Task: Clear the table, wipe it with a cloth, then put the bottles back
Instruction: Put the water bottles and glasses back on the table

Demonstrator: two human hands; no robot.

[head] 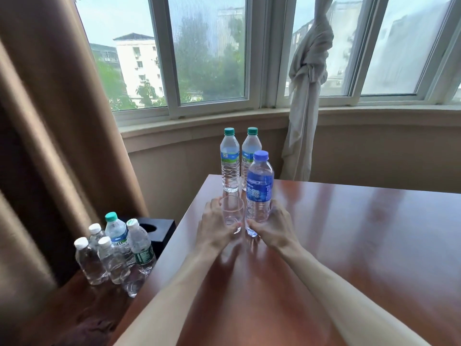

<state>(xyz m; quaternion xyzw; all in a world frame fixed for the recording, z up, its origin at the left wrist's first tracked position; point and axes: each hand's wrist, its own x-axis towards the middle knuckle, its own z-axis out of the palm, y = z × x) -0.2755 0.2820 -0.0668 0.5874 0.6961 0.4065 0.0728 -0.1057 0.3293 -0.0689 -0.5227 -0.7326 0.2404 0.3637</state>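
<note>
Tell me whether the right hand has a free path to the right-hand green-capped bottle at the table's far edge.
Probably not yet. The right hand grips the blue-capped bottle, which stands directly in front of that green-capped bottle. It would need to let go and reach around.

Your table (349, 245) was glossy reddish wood | far left corner held two green-capped bottles (230, 161) side by side | nearer you stood a blue-capped bottle (259, 193), a clear glass (232, 214) just left of it.
</note>
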